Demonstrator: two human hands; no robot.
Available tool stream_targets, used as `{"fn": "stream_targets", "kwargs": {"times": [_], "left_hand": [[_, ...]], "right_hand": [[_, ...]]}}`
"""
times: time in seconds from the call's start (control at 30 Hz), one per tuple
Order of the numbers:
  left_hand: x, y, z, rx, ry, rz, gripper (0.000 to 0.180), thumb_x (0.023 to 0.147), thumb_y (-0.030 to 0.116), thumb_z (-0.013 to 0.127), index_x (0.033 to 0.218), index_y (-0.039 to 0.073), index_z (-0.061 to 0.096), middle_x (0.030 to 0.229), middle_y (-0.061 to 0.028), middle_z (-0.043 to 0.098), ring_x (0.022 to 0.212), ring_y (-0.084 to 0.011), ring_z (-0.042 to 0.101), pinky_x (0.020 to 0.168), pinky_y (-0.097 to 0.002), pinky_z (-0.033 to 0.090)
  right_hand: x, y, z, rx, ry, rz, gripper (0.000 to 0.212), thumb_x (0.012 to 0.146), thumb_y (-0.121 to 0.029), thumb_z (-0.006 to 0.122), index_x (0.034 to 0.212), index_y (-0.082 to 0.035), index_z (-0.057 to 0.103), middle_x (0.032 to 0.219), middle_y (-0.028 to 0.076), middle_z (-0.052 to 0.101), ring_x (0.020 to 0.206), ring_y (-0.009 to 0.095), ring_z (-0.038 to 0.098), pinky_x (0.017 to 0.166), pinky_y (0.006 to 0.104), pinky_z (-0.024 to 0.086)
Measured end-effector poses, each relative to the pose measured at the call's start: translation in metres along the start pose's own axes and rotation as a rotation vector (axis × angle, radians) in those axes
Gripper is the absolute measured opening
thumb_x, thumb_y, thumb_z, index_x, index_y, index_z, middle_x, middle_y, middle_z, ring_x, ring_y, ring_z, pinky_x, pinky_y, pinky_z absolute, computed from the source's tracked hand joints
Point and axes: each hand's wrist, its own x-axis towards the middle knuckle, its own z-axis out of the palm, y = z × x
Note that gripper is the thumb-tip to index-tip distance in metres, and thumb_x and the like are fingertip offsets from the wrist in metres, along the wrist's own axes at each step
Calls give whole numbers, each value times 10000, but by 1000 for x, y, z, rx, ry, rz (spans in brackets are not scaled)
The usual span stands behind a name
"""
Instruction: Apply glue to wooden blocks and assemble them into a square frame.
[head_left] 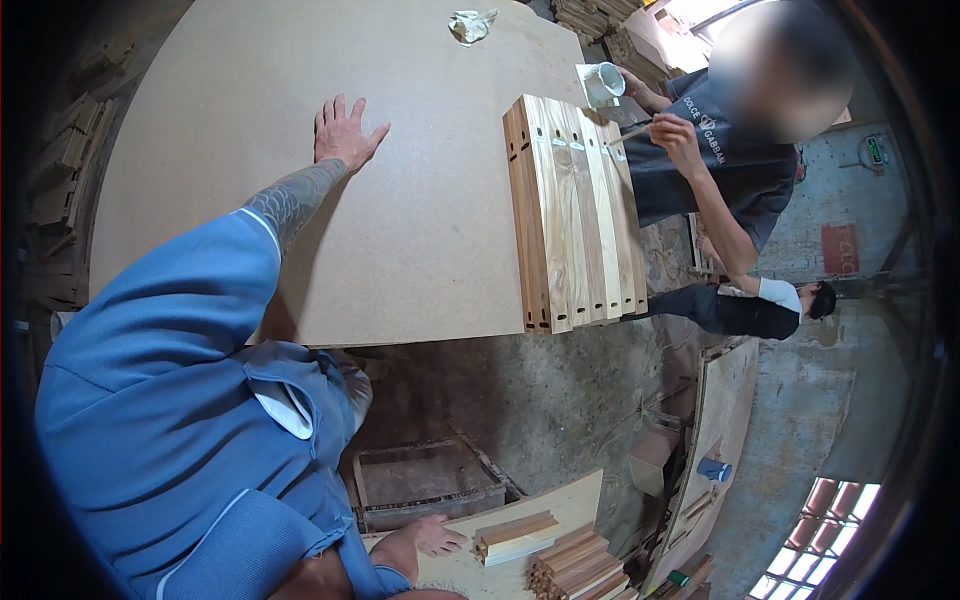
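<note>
My left hand (pixel 345 130) lies flat and open on a large tan board tabletop (pixel 420 230), fingers spread, holding nothing. My tattooed forearm runs down from it into a blue sleeve. My right hand (pixel 437 538) is low in the view, fingers apart, resting on a pale board (pixel 575 495) just left of a short stack of wooden slats (pixel 515 535). A row of wooden planks (pixel 572 215) stands on edge, side by side, on the tabletop to the right of my left hand.
A co-worker in a dark shirt (pixel 720 150) stands across the planks, one hand on a white cup (pixel 603 82), the other holding a thin brush (pixel 630 132). Another person (pixel 760 308) crouches beyond. A crumpled rag (pixel 470 24) lies far back. A wooden crate (pixel 425 485) and stacked sticks (pixel 580 570) sit below.
</note>
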Motion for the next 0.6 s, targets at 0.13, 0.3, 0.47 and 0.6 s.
{"fn": "stream_targets", "kwargs": {"times": [0.13,0.3,0.47,0.6], "left_hand": [[0,0,-2,1,-8,0,723,893,637,490,1415,136,471,1440,-205,386,1348,-352,326,1117,-489,253],[1,2,-3,9,-26,-7,729,895,637,488,1426,138,461,1456,-202,376,1357,-356,319,1125,-493,244],[1,-1,0,-2,-41,-19,735,896,641,481,1435,142,452,1485,-206,350,1375,-360,302,1138,-496,228],[1,0,1,3,-21,-11,739,896,646,479,1438,145,449,1482,-206,352,1373,-359,302,1138,-496,225]], "right_hand": [[-1,0,1,-9,7,-8,853,814,-523,619,1521,-187,282,1503,95,364,1297,281,430,1000,469,415],[-1,1,4,-24,6,-7,849,821,-543,599,1524,-190,279,1506,90,360,1305,270,421,1000,465,414],[0,4,8,-26,26,-21,869,814,-557,601,1531,-197,266,1523,87,344,1303,265,423,1002,452,411],[-2,1,-3,-23,-50,8,880,812,-563,601,1534,-197,256,1527,87,339,1313,264,415,1004,451,408]]}}
